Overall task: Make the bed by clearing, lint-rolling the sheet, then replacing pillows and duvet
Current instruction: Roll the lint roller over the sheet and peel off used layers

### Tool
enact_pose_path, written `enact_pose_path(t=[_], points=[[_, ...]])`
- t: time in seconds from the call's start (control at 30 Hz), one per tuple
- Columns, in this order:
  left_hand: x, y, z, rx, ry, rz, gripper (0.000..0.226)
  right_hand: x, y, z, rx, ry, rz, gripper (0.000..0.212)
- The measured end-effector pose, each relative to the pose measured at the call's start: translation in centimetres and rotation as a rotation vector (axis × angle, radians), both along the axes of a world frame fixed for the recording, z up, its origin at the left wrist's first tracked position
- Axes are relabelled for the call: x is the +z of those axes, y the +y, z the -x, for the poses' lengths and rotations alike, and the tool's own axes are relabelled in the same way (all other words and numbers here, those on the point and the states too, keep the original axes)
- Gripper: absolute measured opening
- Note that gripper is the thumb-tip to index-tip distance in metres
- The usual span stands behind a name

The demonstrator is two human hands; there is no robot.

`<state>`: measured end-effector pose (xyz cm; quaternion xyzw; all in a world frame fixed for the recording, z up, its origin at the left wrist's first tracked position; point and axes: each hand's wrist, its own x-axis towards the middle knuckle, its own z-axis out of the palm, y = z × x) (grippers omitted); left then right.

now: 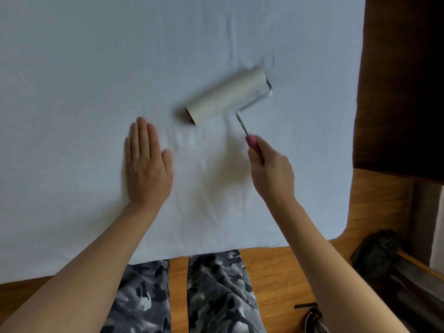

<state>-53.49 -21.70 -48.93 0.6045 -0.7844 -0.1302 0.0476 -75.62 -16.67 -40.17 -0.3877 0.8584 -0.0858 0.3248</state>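
The right hand point(270, 169) grasps the roller point(228, 96) by its pink handle; its drum lies slantwise just beyond the left hand point(146, 164), pressed flat on the sheet point(84, 68).

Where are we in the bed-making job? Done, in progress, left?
Done: clearing, as far as this view shows; the sheet lies bare, no pillows or duvet on it. In hand: lint-rolling. The right hand grips the pink handle of the lint roller, whose roll lies on the sheet, while the left hand presses flat on the fabric. Left: the rest of the rolling, then pillows and duvet, neither in view.
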Motion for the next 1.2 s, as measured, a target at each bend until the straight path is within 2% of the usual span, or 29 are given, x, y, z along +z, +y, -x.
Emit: enact_pose_path(t=[0.23, 0.37, 0.43, 0.63, 0.93, 1.07, 1.2], points=[[0.1, 0.0, 0.0, 0.005, -0.003, -0.004, 0.056, 3.1, 16.2, 2.7, -0.072, 0.020, -0.185, 0.043], [0.3, -0.1, -0.1, 0.005, 0.042, -0.025, 0.057, 4.4, 19.4, 2.6, -0.136, 0.009, -0.129, 0.058], [0.7, -0.1, -0.2, 0.004, 0.090, -0.032, 0.058, 5.1, 19.3, 2.0, -0.176, -0.018, -0.070, 0.060], [2.3, 0.4, -2.3, 0.007, 0.129, -0.038, 0.059, 6.1, 17.6, -0.7, -0.136, -0.049, 0.057, 0.031], [1.1, 0.4, -7.0, 0.021, 0.012, -0.058, 0.060, 3.2, 16.1, -4.8, 0.003, -0.051, -0.145, 0.035], [0.6, 0.4, -7.0, 0.006, -0.048, -0.065, 0.061, 1.8, 11.7, -6.0, 0.009, -0.059, -0.136, 0.034], [0.4, 0.5, -7.0, 0.006, -0.052, -0.046, 0.059, 0.5, 2.6, -7.7, 0.088, -0.102, -0.061, 0.024]])
